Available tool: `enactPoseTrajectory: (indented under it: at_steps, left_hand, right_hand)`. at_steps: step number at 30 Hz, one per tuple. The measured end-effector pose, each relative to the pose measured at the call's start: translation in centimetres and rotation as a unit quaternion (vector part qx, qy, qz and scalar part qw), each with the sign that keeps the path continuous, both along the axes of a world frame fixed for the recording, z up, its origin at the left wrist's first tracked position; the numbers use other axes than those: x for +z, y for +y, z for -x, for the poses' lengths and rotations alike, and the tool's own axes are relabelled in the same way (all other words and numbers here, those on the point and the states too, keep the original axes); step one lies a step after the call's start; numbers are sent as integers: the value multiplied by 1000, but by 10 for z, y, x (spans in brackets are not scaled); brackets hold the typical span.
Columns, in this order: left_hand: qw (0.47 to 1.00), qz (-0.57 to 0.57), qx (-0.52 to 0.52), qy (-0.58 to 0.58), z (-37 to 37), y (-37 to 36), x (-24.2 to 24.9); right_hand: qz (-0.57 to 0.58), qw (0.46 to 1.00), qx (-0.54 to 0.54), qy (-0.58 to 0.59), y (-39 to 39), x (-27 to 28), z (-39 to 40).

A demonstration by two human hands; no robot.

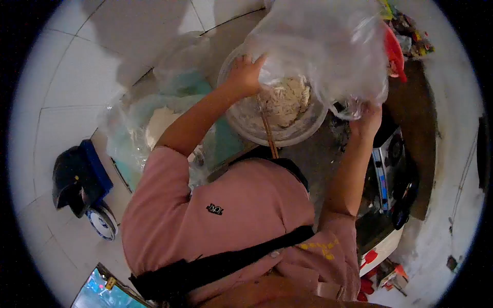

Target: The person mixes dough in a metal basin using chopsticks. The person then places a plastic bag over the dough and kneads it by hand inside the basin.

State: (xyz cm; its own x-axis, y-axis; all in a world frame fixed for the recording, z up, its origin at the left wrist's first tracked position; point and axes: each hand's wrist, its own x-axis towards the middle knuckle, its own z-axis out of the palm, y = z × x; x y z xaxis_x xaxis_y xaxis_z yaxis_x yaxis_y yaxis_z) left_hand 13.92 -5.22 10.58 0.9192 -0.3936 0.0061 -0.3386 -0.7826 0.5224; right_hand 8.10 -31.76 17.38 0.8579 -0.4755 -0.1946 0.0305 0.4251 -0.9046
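Note:
A large translucent plastic bag (328,46) covers the far right part of a wide bowl (241,120). Pale, lumpy dough (287,102) lies in the bowl, partly under the plastic. A pair of chopsticks (269,134) leans out over the near rim. My left hand (245,76) has its fingers spread at the bowl's left side, against the edge of the bag. At the right, my right hand (365,120) is closed on the bag's gathered lower edge; some of its fingers are hidden by the plastic.
Left of the bowl, an open plastic bag of white flour (160,123) rests on a greenish board (226,136). A dark cap (77,177) lies farther left. A red basin (394,51) stands at the right, above a black appliance (393,169).

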Motion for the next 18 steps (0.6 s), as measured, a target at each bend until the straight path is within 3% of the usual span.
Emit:
enactPoseTrajectory:
  at_steps: [1, 2, 5, 8, 11, 14, 18]
  left_hand:
    - [998, 63, -22, 7, -5, 4, -23]
    - [991, 124, -47, 15, -10, 8, -35]
    - [956, 241, -36, -165, -9, 18, -29]
    - [956, 226, 54, -178, -18, 20, -18]
    - [992, -76, 18, -96, -31, 13, -59]
    - [971, -133, -24, -199, -39, -2, -68]
    - [967, -221, -111, -54, -48, -8, -80]
  right_hand:
    - [-25, 999, -34, 8, 1, 1, 4]
    - [-6, 998, 31, -62, -15, -11, 7]
    - [19, 993, 46, -105, -41, -8, 12]
    - [44, 995, 2, -86, -56, 9, 34]
    - [74, 994, -32, -68, -70, 20, 61]
    - [99, 992, -56, -53, -79, 26, 83]
    - [120, 989, -81, -34, -82, 29, 107]
